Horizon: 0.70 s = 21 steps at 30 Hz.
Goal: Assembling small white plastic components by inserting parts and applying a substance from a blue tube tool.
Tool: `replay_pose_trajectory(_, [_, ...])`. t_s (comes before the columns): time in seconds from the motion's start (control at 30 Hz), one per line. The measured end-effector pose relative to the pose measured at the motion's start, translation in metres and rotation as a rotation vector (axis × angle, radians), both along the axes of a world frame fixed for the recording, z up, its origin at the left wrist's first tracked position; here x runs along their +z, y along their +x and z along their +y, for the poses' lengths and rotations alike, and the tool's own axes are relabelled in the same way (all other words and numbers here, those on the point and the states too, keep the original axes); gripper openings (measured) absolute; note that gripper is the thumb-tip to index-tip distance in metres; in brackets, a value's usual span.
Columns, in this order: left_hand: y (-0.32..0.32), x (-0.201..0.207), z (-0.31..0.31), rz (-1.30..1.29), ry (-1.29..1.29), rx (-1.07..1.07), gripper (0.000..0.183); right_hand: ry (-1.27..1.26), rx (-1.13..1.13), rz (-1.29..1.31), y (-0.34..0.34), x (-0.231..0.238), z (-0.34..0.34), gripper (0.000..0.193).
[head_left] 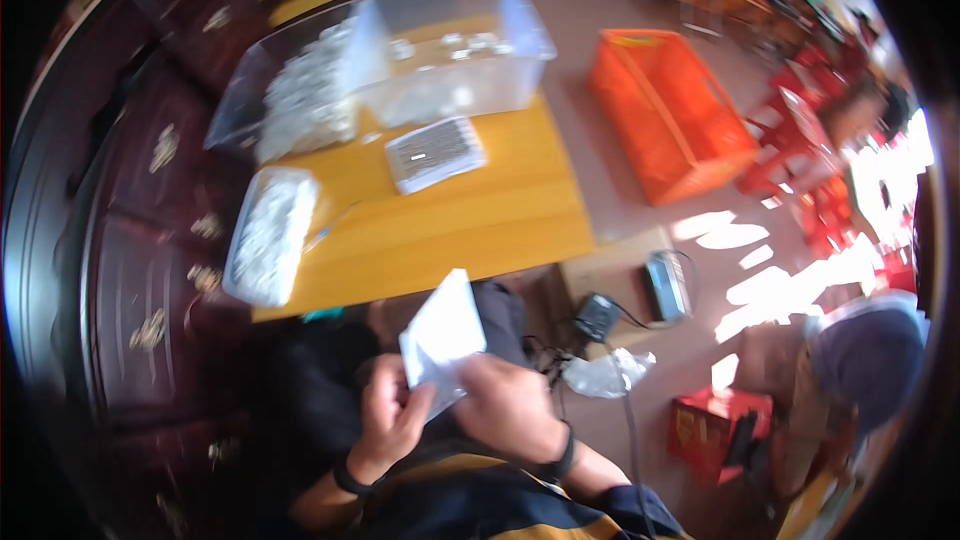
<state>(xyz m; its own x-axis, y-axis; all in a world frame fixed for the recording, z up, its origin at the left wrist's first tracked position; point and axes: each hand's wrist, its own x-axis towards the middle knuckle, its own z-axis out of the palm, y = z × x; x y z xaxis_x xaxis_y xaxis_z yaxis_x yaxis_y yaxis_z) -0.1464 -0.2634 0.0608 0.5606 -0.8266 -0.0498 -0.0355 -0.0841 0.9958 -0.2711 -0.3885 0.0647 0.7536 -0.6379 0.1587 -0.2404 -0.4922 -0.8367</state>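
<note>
Navy-and-yellow shirt [475,500] filled btm ctr of frame, w/ dark trousers [318,380] just above it. White folded sheet [448,325] was up over the lap, a bit below frame ctr, pointed end upward; paper or plastic, couldn't tell. L hand [392,410] pinched its lower left edge, thumb against fingers. R hand [512,408] was at its lower right edge, fingers curled in; motion blur, so couldn't tell if they gripped or only touched.

Lower R of frame: clear plastic bag [600,376] on floor, black power adapter [598,317] just above, red box [700,440] near a person in a grey-blue cap [872,360].

Farther up, ctr-left: yellow wooden table [460,230]. On its left end, long clear tub [258,294] of small whitish pcs; mid-table, shallow white tray [440,178] of small greyish pcs; behind, clear plastic bin [500,90] w/ a few white pcs. Upper R: orange crate [630,130] on floor.
</note>
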Motion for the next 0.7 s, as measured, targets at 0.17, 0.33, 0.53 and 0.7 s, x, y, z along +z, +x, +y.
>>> replay_pose_trajectory(0.17, [0.001,0.001,-0.005,0.100,-0.135,0.133,0.054,-0.117,0.141,-0.002,0.030,0.001,0.017,0.019])
replay_pose_trajectory(0.33, [0.012,-0.015,-0.006,0.267,-0.131,0.211,0.047,-0.070,0.147,-0.003,0.037,-0.008,0.021,0.019])
replay_pose_trajectory(0.53, [0.042,-0.008,0.002,-0.003,0.005,0.116,0.047,-0.006,-0.162,-0.330,0.020,0.011,-0.029,0.047])
replay_pose_trajectory(0.7, [0.037,-0.009,-0.008,0.080,-0.029,0.142,0.046,0.807,0.127,-0.525,0.040,-0.032,-0.014,0.054])
